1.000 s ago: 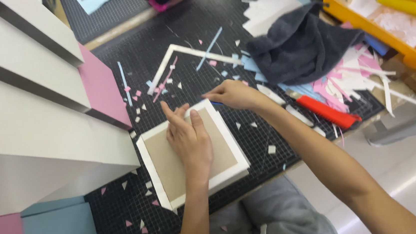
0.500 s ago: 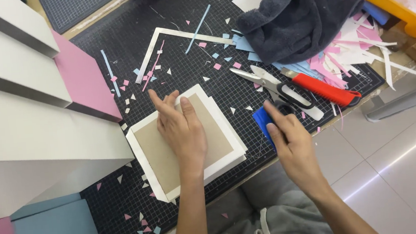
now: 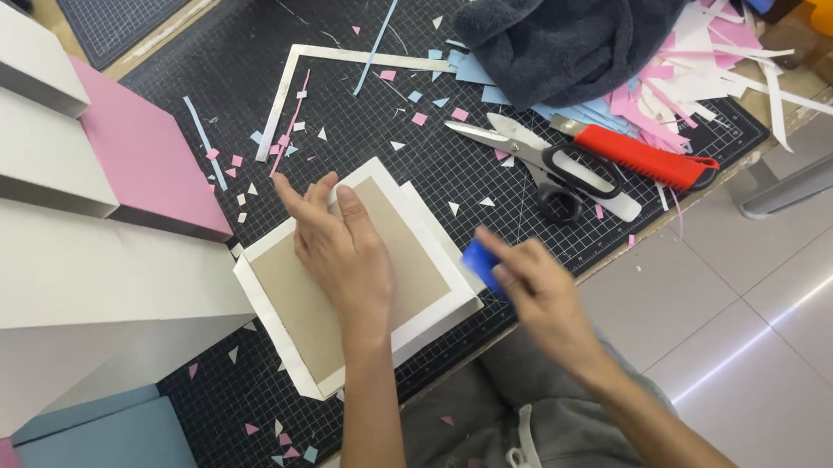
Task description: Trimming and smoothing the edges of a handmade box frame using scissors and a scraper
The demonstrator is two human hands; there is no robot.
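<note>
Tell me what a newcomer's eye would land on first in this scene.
First, the left hand pressed flat on a brown cardboard square wrapped in white paper at the middle of the black gridded cutting mat. Just right of it, the right hand grips a small blue block against the paper's edge. Farther right lie scissors with black handles, a red-handled knife and a dark grey towel.

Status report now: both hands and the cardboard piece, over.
Left hand flat on cardboard square, pressing. Right hand holds blue tool at white paper's right edge. Scissors lie apart.
</note>
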